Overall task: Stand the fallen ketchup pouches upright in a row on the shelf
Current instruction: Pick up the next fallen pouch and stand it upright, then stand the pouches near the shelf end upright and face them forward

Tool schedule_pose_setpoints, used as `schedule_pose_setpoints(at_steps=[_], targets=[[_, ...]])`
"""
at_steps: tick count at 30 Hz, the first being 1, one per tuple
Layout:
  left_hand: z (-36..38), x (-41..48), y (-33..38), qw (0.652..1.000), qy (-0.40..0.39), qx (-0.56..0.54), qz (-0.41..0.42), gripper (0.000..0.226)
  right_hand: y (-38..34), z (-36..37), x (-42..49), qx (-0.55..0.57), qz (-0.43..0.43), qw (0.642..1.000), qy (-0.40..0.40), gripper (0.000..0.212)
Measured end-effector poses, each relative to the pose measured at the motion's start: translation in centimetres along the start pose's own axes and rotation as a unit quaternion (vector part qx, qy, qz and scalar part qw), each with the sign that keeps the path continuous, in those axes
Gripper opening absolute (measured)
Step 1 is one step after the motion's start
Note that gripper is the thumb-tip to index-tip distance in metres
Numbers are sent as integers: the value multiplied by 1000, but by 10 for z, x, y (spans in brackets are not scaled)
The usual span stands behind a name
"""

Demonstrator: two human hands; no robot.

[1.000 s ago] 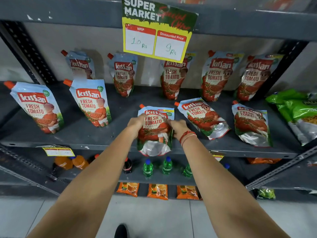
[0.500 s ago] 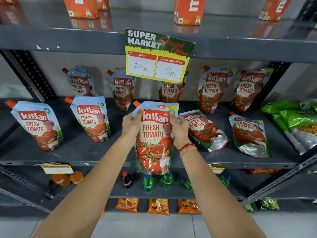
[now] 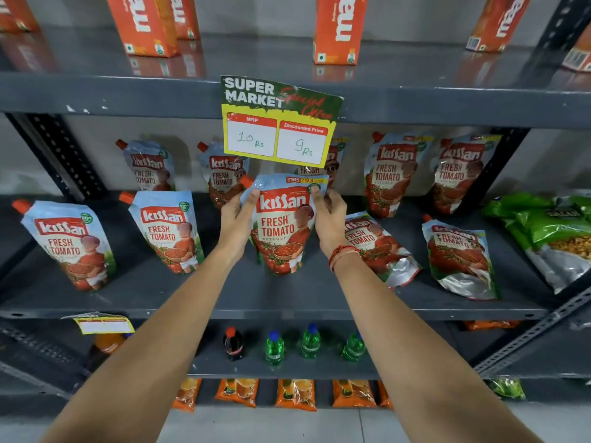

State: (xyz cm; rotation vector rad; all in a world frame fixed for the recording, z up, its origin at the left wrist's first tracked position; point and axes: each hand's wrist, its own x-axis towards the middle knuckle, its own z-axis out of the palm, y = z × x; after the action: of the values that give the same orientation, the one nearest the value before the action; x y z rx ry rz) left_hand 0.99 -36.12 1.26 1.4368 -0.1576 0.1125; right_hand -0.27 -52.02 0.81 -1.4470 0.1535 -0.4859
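A Kissan ketchup pouch (image 3: 283, 231) stands upright in the middle of the grey shelf (image 3: 256, 292). My left hand (image 3: 238, 219) grips its left edge and my right hand (image 3: 329, 219) grips its right edge, near the top. Two pouches stand upright in the front row to the left, one at the far left (image 3: 68, 244) and one nearer (image 3: 168, 231). Two fallen pouches lie flat to the right, one beside my right wrist (image 3: 380, 247) and one further right (image 3: 459, 257). Several more pouches (image 3: 395, 174) lean against the back wall.
A price card (image 3: 278, 123) hangs from the shelf above, just over the held pouch. Green snack bags (image 3: 550, 231) lie at the right end. Orange cartons (image 3: 337, 27) stand on the top shelf. Small bottles (image 3: 275, 346) stand on the shelf below.
Both hands lifted the fallen middle pouch off the shelf, turned it upright and moved it back onto the shelf in line with the two standing pouches. The camera tilted upward.
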Motion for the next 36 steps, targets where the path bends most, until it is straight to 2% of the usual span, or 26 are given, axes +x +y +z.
schedule_pose_setpoints(at_steps=[3, 5, 7, 9, 10, 12, 14, 16, 17, 19, 20, 22, 26, 30, 33, 36], targets=[[1, 0, -2, 1000, 10, 17, 12, 20, -1, -4, 2, 1, -2, 1000, -15, 16], [5, -7, -7, 990, 84, 88, 71, 30, -1, -19, 7, 0, -9, 1000, 6, 20], [12, -22, -15, 948, 194, 189, 166, 38, 4, -46, 13, 0, 45, 997, 58, 26], [27, -41, -26, 898, 228, 294, 236, 38, 12, -81, 24, -112, 99, 985, 89, 33], [38, -51, -33, 881, 203, 334, 267, 36, 15, -99, 33, -248, 92, 962, 73, 38], [60, -66, -46, 874, 82, 360, 317, 29, 18, -126, 44, -463, 107, 880, 18, 49], [89, -71, -58, 869, -72, 366, 324, 24, 23, -147, 49, -543, 172, 821, -24, 59], [117, -71, -70, 875, -157, 381, 255, 27, 32, -158, 47, -537, 210, 815, -55, 61], [131, -70, -76, 896, -160, 370, 188, 31, 37, -164, 45, -526, 221, 819, -61, 61], [149, -62, -85, 946, -100, 309, 12, 42, 40, -161, 38, -515, 219, 827, -60, 58], [157, -56, -88, 958, -63, 269, -77, 47, 41, -162, 34, -517, 210, 829, -51, 57], [170, -45, -93, 957, -15, 211, -196, 53, 47, -164, 25, -533, 181, 826, -41, 56], [182, -28, -93, 934, 54, 123, -330, 54, 59, -169, 6, -521, 137, 842, -14, 56], [185, -19, -87, 917, 35, -24, -396, 48, 57, -176, 4, -412, 162, 896, 5, 53], [187, -23, -86, 922, 19, -40, -386, 40, 56, -180, 0, -294, 157, 942, 29, 42], [188, -27, -79, 935, 14, -35, -353, 34, 53, -179, -6, -203, 135, 969, 49, 26]])
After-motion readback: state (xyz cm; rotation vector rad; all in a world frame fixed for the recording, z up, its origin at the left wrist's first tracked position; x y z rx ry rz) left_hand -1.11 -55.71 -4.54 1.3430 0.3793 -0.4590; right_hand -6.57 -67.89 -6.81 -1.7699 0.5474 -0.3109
